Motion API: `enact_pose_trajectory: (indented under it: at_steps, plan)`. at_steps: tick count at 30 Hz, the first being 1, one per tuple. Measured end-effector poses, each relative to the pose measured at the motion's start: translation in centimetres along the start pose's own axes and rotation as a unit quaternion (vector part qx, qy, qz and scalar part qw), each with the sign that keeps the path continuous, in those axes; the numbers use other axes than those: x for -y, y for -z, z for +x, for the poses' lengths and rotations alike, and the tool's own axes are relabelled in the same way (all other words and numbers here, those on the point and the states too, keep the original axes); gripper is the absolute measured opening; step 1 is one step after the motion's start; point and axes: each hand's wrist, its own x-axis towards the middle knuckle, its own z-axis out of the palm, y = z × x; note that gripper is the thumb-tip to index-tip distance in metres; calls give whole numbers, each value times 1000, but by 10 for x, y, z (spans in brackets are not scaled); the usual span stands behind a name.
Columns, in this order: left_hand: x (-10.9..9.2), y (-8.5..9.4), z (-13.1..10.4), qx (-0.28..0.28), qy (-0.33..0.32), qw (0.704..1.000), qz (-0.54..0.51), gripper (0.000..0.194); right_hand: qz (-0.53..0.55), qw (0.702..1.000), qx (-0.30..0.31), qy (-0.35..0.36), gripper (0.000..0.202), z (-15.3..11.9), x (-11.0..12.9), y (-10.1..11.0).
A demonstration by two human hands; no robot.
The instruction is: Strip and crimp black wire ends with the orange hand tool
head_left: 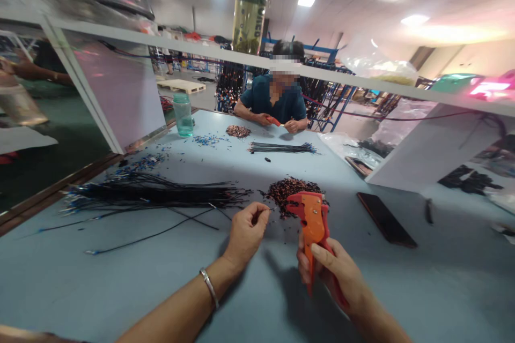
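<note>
My left hand (248, 230) is closed in a pinch over the table. A thin black wire (220, 211) runs in behind its knuckles, and a short dark tip shows at the fingertips. My right hand (332, 268) is wrapped round the handles of an orange and red wire stripper (313, 220), held upright with its jaws facing left. The jaws are apart from the left fingertips. Behind the tool lies a pile of small black and copper-coloured cut pieces (284, 190). To the left lies a bundle of black wires (161, 193), several with blue terminals at their left ends.
A dark phone (386, 220) lies at right. Across the table (225, 163) a person (277, 96) holds a red tool, near another wire bundle (281, 148). A green bottle (183, 116), loose blue terminals (209, 140) and a copper-coloured pile (238, 131) stand or lie farther back.
</note>
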Motion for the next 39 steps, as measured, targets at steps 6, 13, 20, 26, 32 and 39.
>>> enact_pose_trajectory:
  at_steps: [6,13,20,26,32,39]
  plan:
    - [-8,0,-1,12,14,1000,-19,19,-252,960,-58,105,30,2,8,7]
    - [-7,-6,-8,97,60,983,-142,17,-546,789,-41,278,31,9,-6,8]
    - [-10,-11,-9,132,80,967,-201,10,-632,702,-60,323,33,14,-11,13]
    - [-3,-13,-9,142,67,969,-190,5,-636,689,-70,341,30,16,-13,15]
    - [2,-13,-9,158,55,974,-151,7,-643,686,-66,334,31,16,-15,16]
    - [0,-13,-9,156,55,976,-139,6,-643,691,-57,325,30,17,-17,17]
